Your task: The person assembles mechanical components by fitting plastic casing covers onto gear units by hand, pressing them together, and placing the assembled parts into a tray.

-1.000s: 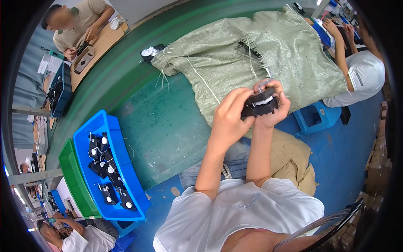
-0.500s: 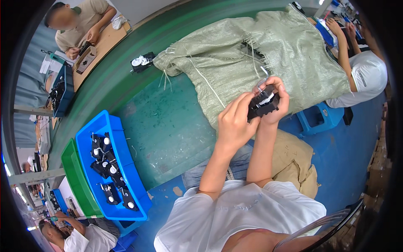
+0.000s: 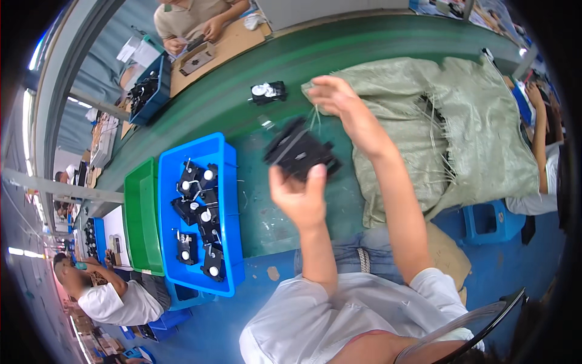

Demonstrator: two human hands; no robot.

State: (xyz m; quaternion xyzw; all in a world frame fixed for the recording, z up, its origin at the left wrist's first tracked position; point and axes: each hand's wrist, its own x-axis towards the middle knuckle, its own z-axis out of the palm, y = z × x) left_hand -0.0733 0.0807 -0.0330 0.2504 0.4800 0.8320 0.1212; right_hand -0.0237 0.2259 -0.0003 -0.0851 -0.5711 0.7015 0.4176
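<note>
The hands have separated since 0.5 s ago: the left hand (image 3: 301, 197) alone grips the black part (image 3: 300, 150) above the green table (image 3: 376, 48); the right hand (image 3: 333, 97) reaches, fingers loosely open, empty, toward the woven sack (image 3: 473, 121). The blue bin (image 3: 227, 182) sits left.

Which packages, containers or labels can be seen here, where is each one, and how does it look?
Woven sack: pale green, crumpled, on the green table at right, frayed.
Blue bin: rectangular, left of the left hand, holds black parts.
Green bin: rectangular, beside the blue bin's left side.
Labels, screens: none clearly visible.
</note>
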